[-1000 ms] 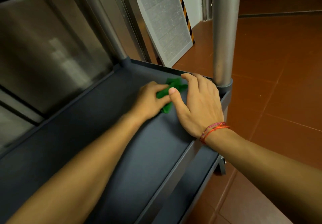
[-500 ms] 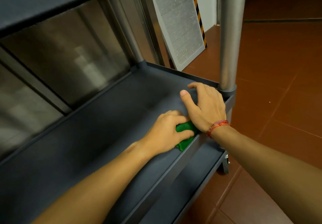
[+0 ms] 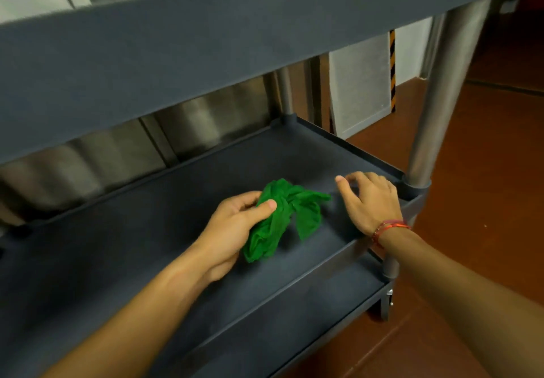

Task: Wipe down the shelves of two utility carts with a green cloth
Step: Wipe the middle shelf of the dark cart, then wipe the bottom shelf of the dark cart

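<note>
You're at a dark grey cart on a reddish-brown tiled floor, with brushed steel panelling right behind it, all blurry reflections. The middle shelf looks like matte plastic, a shallow tray with a raised lip all round. The top shelf hangs over it and blocks most of your view, and the bottom shelf peeks out below. A round metal post sits in a socket at the front right corner, with a caster under it. Your left hand grips the green cloth over the middle of that shelf, thumb clamped on top and fingers curled underneath. The cloth is thin, crumpled and bunched, with loose ends flopping to the right, and I can't tell if it's touching the shelf. Your right hand, with a red thread bracelet at the wrist, holds nothing: its fingers are loosely bent, tips down by the right corner. A pale grey panel with a black-and-yellow striped edge leans against the wall behind.
</note>
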Available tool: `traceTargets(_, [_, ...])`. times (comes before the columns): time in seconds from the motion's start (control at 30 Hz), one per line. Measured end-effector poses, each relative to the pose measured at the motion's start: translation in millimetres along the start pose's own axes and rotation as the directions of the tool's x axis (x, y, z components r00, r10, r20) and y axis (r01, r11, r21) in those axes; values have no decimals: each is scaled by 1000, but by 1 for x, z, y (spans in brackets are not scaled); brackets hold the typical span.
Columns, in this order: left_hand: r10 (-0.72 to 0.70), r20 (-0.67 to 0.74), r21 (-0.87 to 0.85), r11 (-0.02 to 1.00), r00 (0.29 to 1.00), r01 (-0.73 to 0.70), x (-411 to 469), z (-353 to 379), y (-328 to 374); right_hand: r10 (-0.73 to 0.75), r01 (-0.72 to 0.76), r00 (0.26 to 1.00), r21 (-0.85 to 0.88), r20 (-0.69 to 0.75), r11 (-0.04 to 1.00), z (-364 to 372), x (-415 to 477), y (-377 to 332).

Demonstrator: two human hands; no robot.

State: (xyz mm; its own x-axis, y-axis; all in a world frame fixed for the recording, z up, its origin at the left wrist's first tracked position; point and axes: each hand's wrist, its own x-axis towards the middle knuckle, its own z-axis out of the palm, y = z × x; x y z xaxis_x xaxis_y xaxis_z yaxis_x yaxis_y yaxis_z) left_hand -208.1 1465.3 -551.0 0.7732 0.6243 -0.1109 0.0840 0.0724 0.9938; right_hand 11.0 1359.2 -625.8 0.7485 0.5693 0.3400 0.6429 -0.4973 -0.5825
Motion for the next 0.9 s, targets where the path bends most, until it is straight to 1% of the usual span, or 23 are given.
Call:
traceTargets(0.03, [-21, 11, -88, 996, 1000, 22, -6, 5, 4, -20, 20, 1000, 64, -6, 998, -2, -3, -3])
traceTargets(0.1, [-70, 50, -235, 969, 996, 80, -16, 17, 11, -84, 77, 996, 199, 28, 977, -6, -12, -9])
traceTargets(0.13, [-105, 82, -296, 947, 991, 125, -20, 24, 14, -142, 131, 989, 230, 30, 964, -8, -17, -13])
traceTargets(0.2, [-184, 174, -389, 889, 967, 240, -26, 37, 18, -233, 229, 972, 217, -4, 949, -12, -27, -19])
traceTargets(0.23, [-201, 219, -413, 868, 955, 278, -28, 43, 20, -251, 252, 968, 212, -32, 944, -14, -30, -21])
traceTargets(0.27, [-197, 255, -422, 858, 947, 292, -29, 47, 20, -234, 237, 971, 253, -44, 938, -16, -33, -20])
traceTargets(0.3, [-183, 275, -421, 860, 944, 289, -30, 50, 20, -172, 174, 984, 346, -36, 922, -20, -36, -19])
traceTargets(0.33, [-160, 284, -416, 868, 945, 272, -31, 52, 18, -98, 89, 995, 477, -6, 874, -26, -39, -20])
traceTargets(0.4, [-120, 286, -404, 885, 951, 233, -31, 54, 12, 16, -71, 996, 672, 88, 737, -39, -49, -24])
traceTargets(0.43, [-103, 288, -410, 885, 952, 220, -31, 53, 9, 74, -171, 983, 716, 165, 677, -46, -56, -29])
traceTargets(0.47, [-91, 292, -424, 880, 952, 214, -33, 54, 6, 130, -287, 956, 733, 264, 617, -51, -64, -31])
traceTargets(0.5, [-82, 295, -446, 870, 952, 212, -34, 54, 3, 144, -395, 914, 751, 380, 529, -57, -72, -32])
traceTargets(0.53, [-76, 295, -467, 858, 952, 213, -36, 54, -1, 95, -482, 865, 762, 493, 433, -59, -80, -30])
traceTargets(0.6, [-73, 304, -485, 846, 950, 221, -41, 58, -9, -82, -625, 747, 740, 659, 249, -61, -95, -21])
traceTargets(0.67, [-70, 335, -470, 852, 940, 231, -48, 64, -17, -246, -740, 628, 664, 739, 108, -67, -108, -11])
traceTargets(0.7, [-76, 342, -456, 858, 936, 236, -51, 67, -21, -308, -765, 598, 641, 740, 56, -69, -113, -8])
traceTargets(0.73, [-96, 342, -433, 867, 935, 248, -53, 69, -25, -326, -760, 604, 649, 727, 37, -68, -117, -5])
traceTargets(0.77, [-116, 340, -407, 877, 933, 257, -55, 71, -29, -297, -737, 629, 672, 719, 65, -68, -121, -3])
traceTargets(0.83, [-152, 309, -357, 896, 939, 263, -57, 75, -36, -138, -665, 712, 724, 689, 183, -68, -126, -6])
traceTargets(0.87, [-166, 280, -350, 900, 946, 261, -57, 75, -39, -62, -639, 746, 739, 663, 214, -66, -127, -4])
traceTargets(0.9, [-178, 245, -351, 900, 953, 258, -57, 75, -42, 7, -633, 762, 742, 648, 222, -66, -128, -1])
